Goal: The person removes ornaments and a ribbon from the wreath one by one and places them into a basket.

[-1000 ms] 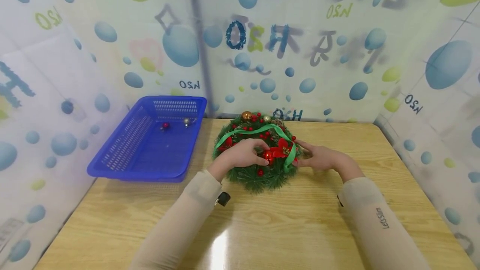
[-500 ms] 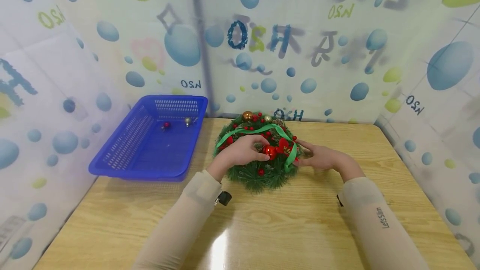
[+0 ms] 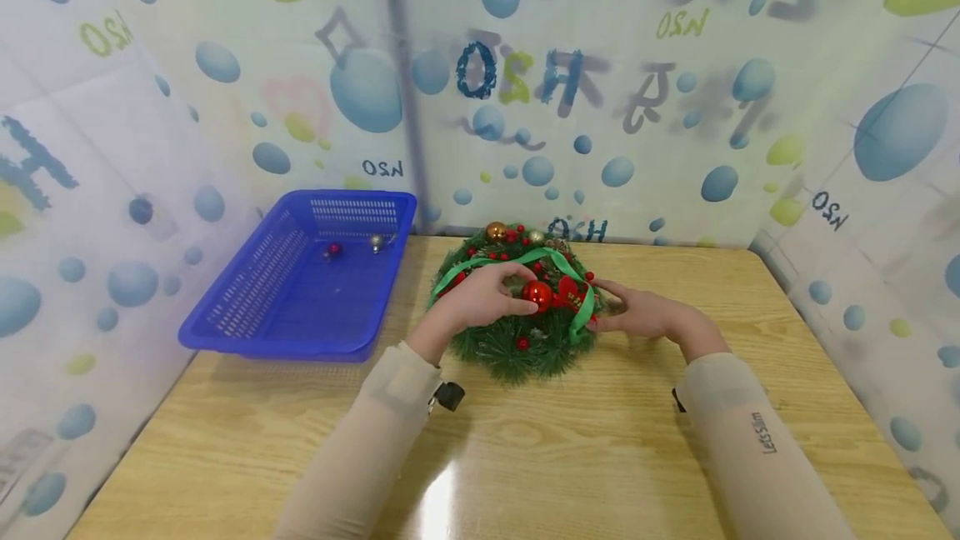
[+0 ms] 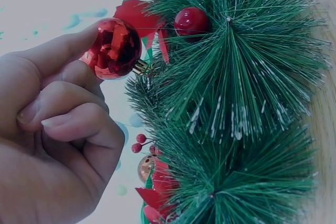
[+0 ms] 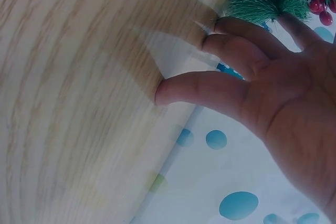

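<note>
A green Christmas wreath (image 3: pixel 510 352) lies on the wooden table, trimmed with green ribbon (image 3: pixel 585 319), red flowers, berries and baubles. My left hand (image 3: pixel 487 294) pinches a shiny red bauble (image 3: pixel 537 296) between thumb and fingers, over the wreath's front part. In the left wrist view the gold cap of the bauble (image 4: pixel 116 48) points to the pine needles (image 4: pixel 236 72), and the other fingers are curled. My right hand (image 3: pixel 637 313) rests at the wreath's right side. Its fingers (image 5: pixel 205 90) are extended in the right wrist view, tips down at the table and the needles.
A blue plastic basket (image 3: pixel 300 307) stands on the table at the left, with a small dark red bauble (image 3: pixel 334 249) and a small silver-gold bauble (image 3: pixel 377 242) inside. Patterned curtains (image 3: pixel 615 107) enclose the table (image 3: pixel 585 457) at the back and sides.
My left hand has raised the red bauble slightly up from the wreath and turned it, so more of it shows. The right hand has stayed at the wreath's side.
</note>
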Demonstrator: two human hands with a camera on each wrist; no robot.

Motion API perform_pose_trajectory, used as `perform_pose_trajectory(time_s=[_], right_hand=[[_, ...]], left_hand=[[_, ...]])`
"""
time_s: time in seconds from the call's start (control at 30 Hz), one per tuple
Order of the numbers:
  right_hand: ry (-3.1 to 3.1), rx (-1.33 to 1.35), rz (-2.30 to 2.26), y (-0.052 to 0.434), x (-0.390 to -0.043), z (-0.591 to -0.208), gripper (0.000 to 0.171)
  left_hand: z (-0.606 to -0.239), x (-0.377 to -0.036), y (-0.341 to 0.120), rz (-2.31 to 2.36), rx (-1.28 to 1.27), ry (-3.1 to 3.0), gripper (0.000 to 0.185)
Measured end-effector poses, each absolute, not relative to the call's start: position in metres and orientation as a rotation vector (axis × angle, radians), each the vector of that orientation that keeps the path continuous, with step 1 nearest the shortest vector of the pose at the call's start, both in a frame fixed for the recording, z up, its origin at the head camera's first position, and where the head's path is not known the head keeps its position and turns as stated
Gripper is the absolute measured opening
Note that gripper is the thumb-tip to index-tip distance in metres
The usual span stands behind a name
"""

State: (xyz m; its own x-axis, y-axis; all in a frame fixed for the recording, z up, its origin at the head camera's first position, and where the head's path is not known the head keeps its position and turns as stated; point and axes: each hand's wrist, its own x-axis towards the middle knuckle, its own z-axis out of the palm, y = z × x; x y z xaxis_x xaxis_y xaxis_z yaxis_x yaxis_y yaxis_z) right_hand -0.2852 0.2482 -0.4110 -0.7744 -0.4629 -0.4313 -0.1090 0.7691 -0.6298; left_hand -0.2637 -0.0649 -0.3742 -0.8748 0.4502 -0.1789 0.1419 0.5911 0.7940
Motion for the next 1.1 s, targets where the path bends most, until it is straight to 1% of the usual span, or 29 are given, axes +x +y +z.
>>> perform_pose_trajectory(time_s=[0.3,0.7,1.1], right_hand=[[2.361,-0.431,-0.812,0.250,-0.285,-0.408,0.098],[2.349,-0.401,-0.842,0.247,-0.288,-0.411,0.101],[2.344,-0.401,-0.858,0.247,-0.286,-0.411,0.103]], left_hand=[[-0.373,-0.261,-0.067,1.243,0.466,2.453,0.051],[-0.368,-0.254,-0.071,1.348,0.418,2.420,0.048],[-0.361,-0.241,-0.081,1.582,0.327,2.288,0.048]])
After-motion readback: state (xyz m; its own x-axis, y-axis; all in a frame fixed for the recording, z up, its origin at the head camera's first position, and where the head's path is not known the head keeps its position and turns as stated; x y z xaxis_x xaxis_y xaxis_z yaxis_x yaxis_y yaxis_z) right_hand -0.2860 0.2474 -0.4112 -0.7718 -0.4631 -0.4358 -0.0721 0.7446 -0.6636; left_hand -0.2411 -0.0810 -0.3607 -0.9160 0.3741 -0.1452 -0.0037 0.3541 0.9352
